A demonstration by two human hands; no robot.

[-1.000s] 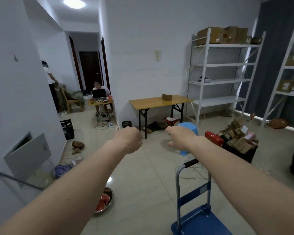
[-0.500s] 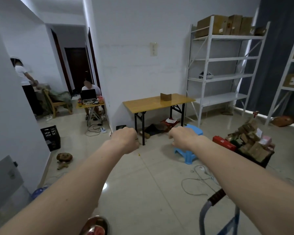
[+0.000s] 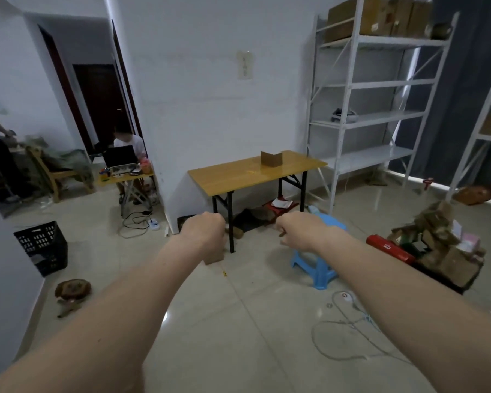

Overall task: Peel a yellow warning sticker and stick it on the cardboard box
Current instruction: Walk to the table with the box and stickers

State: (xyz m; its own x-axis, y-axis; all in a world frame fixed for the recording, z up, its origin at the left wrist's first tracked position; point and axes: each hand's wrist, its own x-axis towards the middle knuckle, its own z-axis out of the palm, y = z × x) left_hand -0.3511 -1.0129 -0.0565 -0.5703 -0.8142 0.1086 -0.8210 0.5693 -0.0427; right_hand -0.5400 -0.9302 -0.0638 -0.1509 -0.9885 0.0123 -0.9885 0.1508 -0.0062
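Two bare arms stretch across a tiled room toward a wooden table (image 3: 238, 177), where the cardboard box (image 3: 271, 158) stands well beyond reach. Left hand (image 3: 203, 232) and right hand (image 3: 294, 229) curl loosely, holding nothing visible; no sticker shows, so approach seemingly precedes peeling.

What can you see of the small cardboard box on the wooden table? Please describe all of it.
The cardboard box is small, plain brown and roughly cube-shaped. It stands upright on the yellow wooden table, toward the back right part of the top, near the white wall. Its top looks open, though that is hard to tell from this far. No sticker shows on the visible sides. Nothing touches it but the tabletop; both hands are well short of it.
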